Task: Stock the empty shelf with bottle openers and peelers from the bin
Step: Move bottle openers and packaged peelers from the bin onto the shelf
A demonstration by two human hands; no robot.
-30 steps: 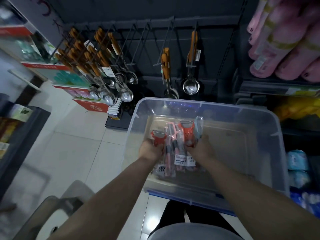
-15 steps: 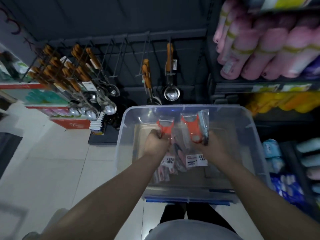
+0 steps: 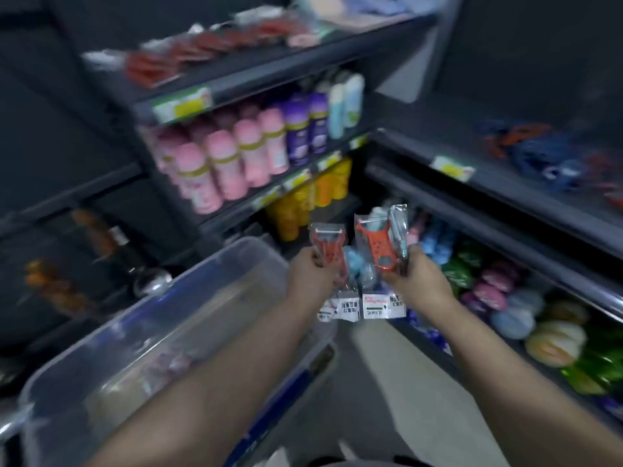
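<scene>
My left hand grips a packaged red peeler with a white label hanging below it. A small bunch of packaged peelers, a red one in front, is held upright in my right hand. Both hands are raised in front of me, to the right of the clear plastic bin, which sits at lower left. A dark shelf at the upper right carries blurred red and blue packaged items. The whole picture is motion-blurred.
Shelves ahead hold pink and purple bottles, yellow bottles and red packets on top. A lower right shelf holds coloured sponges. Ladles with orange handles hang at left. Pale floor lies between bin and right shelf.
Both hands lifted the peeler packs out of the bin and swung right with my view, from the hanging ladles toward the shelves on the right.
</scene>
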